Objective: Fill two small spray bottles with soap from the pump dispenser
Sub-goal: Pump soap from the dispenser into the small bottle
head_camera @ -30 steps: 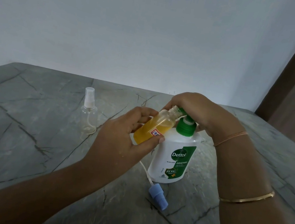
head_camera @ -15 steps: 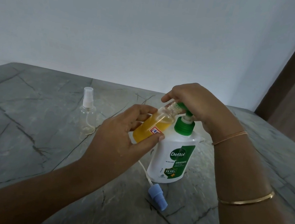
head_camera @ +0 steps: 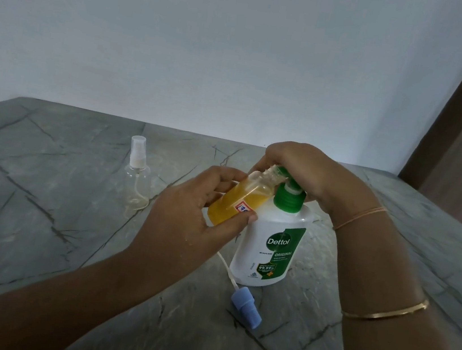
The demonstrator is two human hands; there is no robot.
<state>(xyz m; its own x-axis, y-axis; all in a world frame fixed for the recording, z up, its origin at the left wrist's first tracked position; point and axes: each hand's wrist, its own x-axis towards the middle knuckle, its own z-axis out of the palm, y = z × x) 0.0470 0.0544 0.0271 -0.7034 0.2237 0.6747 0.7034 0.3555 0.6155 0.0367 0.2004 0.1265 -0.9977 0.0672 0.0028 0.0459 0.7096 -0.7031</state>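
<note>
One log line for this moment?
left hand: holds yellow bottle, mouth at spout | right hand: grips pump dispenser top | clear bottle: looks empty, capped

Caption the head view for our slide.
Left hand holds a yellow-filled spray bottle tilted at the pump dispenser spout, right hand on the pump; blue sprayer cap lies nearby.

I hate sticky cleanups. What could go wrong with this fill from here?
1. The bottle, tilted in the left hand, looks nearly full; another press could overflow onto that hand.
2. The right hand covers the top of the pump, so a stray squirt could miss the bottle unseen.
</note>
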